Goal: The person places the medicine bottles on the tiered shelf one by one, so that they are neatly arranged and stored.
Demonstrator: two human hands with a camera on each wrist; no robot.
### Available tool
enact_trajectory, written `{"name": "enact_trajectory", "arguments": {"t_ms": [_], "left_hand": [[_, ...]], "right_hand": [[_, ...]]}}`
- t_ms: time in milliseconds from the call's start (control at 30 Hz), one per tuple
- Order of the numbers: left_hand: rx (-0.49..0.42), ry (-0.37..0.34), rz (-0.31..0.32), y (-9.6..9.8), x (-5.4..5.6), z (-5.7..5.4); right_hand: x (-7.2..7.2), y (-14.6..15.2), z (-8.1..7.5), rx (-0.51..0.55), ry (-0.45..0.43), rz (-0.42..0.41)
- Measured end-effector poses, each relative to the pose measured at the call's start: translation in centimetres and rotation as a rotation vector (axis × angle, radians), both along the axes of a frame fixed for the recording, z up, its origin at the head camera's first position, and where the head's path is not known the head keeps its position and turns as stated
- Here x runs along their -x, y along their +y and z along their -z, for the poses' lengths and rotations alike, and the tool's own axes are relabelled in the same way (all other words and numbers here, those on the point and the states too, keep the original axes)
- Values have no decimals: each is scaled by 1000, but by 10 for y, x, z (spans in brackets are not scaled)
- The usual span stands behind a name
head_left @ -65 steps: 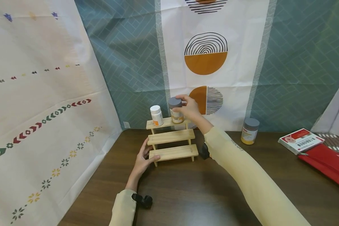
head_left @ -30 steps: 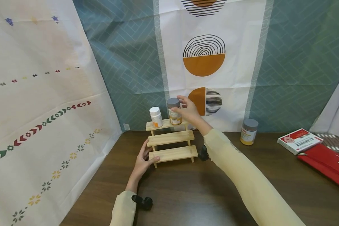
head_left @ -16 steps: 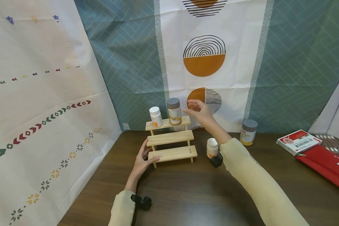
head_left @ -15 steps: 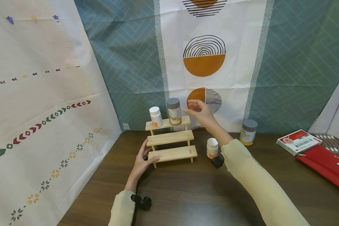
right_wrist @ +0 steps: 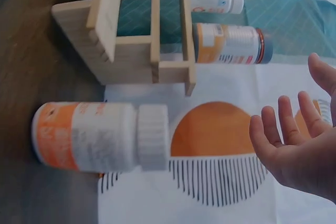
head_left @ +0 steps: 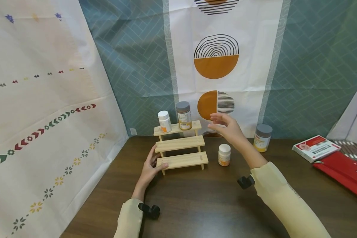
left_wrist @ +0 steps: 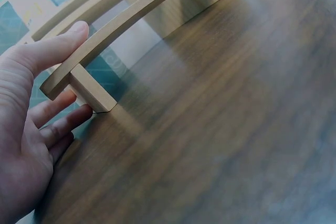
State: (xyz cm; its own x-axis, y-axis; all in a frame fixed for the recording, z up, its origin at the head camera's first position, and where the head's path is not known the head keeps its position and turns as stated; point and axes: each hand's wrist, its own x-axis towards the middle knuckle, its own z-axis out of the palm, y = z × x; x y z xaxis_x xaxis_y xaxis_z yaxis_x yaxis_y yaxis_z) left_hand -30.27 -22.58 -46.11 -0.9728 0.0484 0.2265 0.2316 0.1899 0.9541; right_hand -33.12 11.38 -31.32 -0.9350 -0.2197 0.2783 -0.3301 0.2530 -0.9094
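My left hand (head_left: 149,168) grips the left end of a three-step wooden display shelf (head_left: 181,161), thumb over the lowest step and fingers beneath by the leg, as the left wrist view shows. On the top step stand a small white pill bottle (head_left: 165,121) and, to its right, a larger supplement jar with a grey lid (head_left: 184,115). My right hand (head_left: 230,129) hovers to the right of the shelf, fingers loosely bent and holding nothing. Below it, a second white pill bottle (head_left: 224,155) with an orange band stands upright on the table; it looms close in the right wrist view.
Another grey-lidded jar (head_left: 262,138) stands by the back cloth, right of my right hand. Farther right, a red and white box (head_left: 316,148) rests by a red pouch with a white cross (head_left: 349,172) and blister strips (head_left: 352,149). Patterned cloth (head_left: 131,59) hangs behind the table.
My right hand has let go of the grey-lidded jar on the top step and moved right and down, uncovering the white bottle on the table. My left hand has stayed on the shelf.
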Motion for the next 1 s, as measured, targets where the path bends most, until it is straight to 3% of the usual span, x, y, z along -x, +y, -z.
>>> {"name": "enact_trajectory", "arguments": {"t_ms": [400, 833, 1000], "left_hand": [[-5, -11, 2, 1, 0, 0], [18, 8, 8, 1, 2, 0], [15, 3, -2, 1, 0, -1]], "right_hand": [[-11, 41, 22, 31, -38, 67], [-14, 78, 27, 118, 0, 279], [-15, 83, 36, 119, -15, 293]]}}
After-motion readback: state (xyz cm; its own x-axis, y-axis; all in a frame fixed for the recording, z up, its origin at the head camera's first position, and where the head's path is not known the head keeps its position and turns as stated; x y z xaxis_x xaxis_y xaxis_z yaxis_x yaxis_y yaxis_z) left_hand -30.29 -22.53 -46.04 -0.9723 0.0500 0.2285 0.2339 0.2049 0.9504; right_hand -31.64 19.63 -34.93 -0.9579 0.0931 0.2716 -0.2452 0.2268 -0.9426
